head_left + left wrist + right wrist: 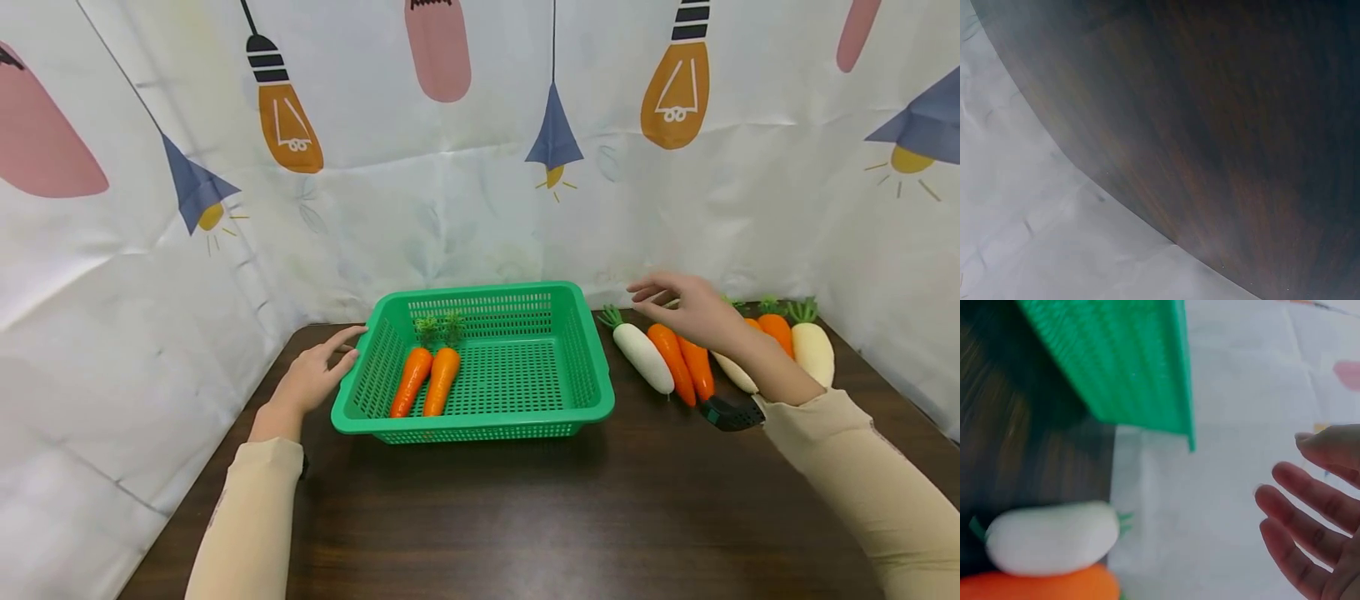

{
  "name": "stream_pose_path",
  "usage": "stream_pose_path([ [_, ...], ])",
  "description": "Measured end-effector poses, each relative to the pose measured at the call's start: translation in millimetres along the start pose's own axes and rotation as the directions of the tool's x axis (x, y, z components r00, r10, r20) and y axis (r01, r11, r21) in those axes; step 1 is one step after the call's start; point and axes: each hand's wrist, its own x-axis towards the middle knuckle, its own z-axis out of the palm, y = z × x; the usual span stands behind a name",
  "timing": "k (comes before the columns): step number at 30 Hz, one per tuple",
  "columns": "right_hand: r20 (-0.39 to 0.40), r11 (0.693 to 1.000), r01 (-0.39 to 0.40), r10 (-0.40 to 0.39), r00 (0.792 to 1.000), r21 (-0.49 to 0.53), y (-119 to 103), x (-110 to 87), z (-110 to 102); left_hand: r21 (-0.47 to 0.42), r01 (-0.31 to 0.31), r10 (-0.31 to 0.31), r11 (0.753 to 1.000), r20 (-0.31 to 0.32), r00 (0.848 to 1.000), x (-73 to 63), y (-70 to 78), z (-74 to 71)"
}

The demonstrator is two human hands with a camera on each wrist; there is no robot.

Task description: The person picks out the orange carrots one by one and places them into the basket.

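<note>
A green plastic basket (480, 429) stands on the dark wooden table, with two carrots (411, 382) lying side by side at its left, leafy tops toward the back. My left hand (311, 375) is at the basket's left rim, fingers extended and fingertips right at the edge. Above the vegetables on the right, my right hand (693, 308) hovers with loosely bent fingers and nothing in them. Nearest below it are a white radish (643, 358) and carrots (672, 360). In the right wrist view the fingers (1307, 531) are spread apart, away from the white radish (1054, 537).
More vegetables, including another white radish (813, 352) and a carrot (777, 332), lie along the table's back right. A patterned curtain (487, 208) hangs behind and beside the table (480, 517). The left wrist view shows only table and white cloth (1022, 219).
</note>
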Motion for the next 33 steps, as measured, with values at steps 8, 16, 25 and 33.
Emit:
stream_pose_path([
  [8, -0.053, 0.993, -0.042, 0.037, 0.998, -0.107, 36, -14.2, 1, 0.001, -0.003, 0.003, 1.0, 0.0, 1.0, 0.3, 1.2, -2.1],
  [16, -0.041, 0.983, -0.153, 0.149, 0.988, -0.104, 71, -18.0, 13, -0.003, -0.009, 0.009, 1.0, -0.004, 1.0, -0.1, 1.5, -1.8],
  [25, 0.036, 0.955, -0.251, 0.259, 0.965, -0.157, 91, -12.7, 26, -0.012, -0.011, 0.011, 1.0, 0.002, 1.0, -0.7, 2.0, -0.4],
  [33, 0.078, 0.931, -0.286, 0.31, 0.948, -0.227, 92, -4.0, 31, -0.008, -0.007, 0.007, 1.0, 0.004, 1.0, -0.5, 1.0, 0.5],
])
